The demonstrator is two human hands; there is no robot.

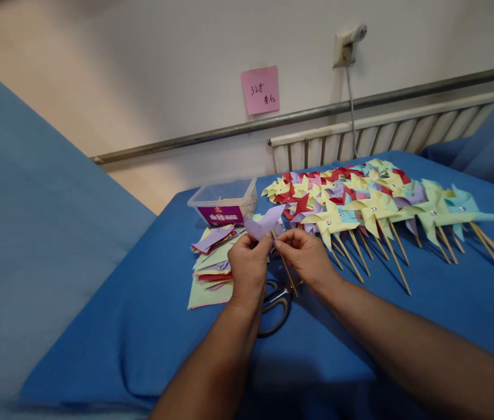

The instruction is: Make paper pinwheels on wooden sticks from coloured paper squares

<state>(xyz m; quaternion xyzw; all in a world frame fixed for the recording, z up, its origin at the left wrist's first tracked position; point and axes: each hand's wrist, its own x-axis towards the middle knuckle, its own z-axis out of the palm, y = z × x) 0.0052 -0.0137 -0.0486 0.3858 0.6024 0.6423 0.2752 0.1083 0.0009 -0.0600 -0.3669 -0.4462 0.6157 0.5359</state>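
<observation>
A purple paper pinwheel point(268, 220) is held up over the table, its folded blades showing above my fingers. My left hand point(249, 261) pinches it from the left. From the other side my right hand point(302, 254) grips a thin wooden stick point(288, 271) near its top, where stick and paper meet. The stick slants down to the right, its lower end free. Beneath my hands lie scissors point(278, 309) with dark handles; their blades are partly hidden. The pinwheel's centre is covered by my fingers.
Many finished pinwheels point(374, 207) with sticks cover the table's right side. Stacked coloured paper point(212, 262) lies left of my hands, behind it a clear plastic box point(225, 201). A blue cloth point(142, 303) covers the table; a radiator point(387, 128) and pipe run along the wall.
</observation>
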